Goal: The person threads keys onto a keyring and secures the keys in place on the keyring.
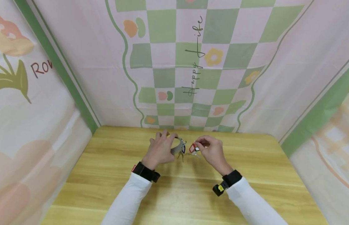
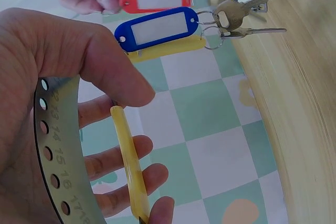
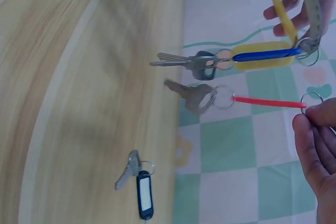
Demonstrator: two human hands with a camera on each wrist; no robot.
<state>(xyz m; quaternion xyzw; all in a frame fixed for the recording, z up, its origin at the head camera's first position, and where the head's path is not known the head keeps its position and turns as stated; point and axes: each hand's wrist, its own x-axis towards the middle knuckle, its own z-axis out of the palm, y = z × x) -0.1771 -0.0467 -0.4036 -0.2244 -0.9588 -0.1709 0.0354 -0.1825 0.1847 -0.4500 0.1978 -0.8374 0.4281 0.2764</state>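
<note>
My left hand (image 1: 160, 149) grips a curved grey key hoop (image 2: 59, 153) with numbered holes. A yellow bar (image 2: 128, 163) lies across the fingers, below the thumb. From the hoop's end hang a blue key tag (image 2: 157, 29) and a yellow key tag (image 3: 262, 56), with keys (image 2: 233, 14) on small rings. My right hand (image 1: 214, 151) pinches the small metal ring (image 3: 312, 97) of a red key tag (image 3: 268, 102) between thumb and fingertips. A key (image 3: 197, 97) dangles from that tag's other end. The red tag is close beside the blue and yellow ones, apart from the hoop.
A dark key tag (image 3: 145, 195) with a key (image 3: 127, 171) lies on the wooden table (image 1: 180, 193). Behind the table's far edge hangs a checked cloth (image 1: 188, 72) reading "Happy Life". Patterned cloths also hang at both sides.
</note>
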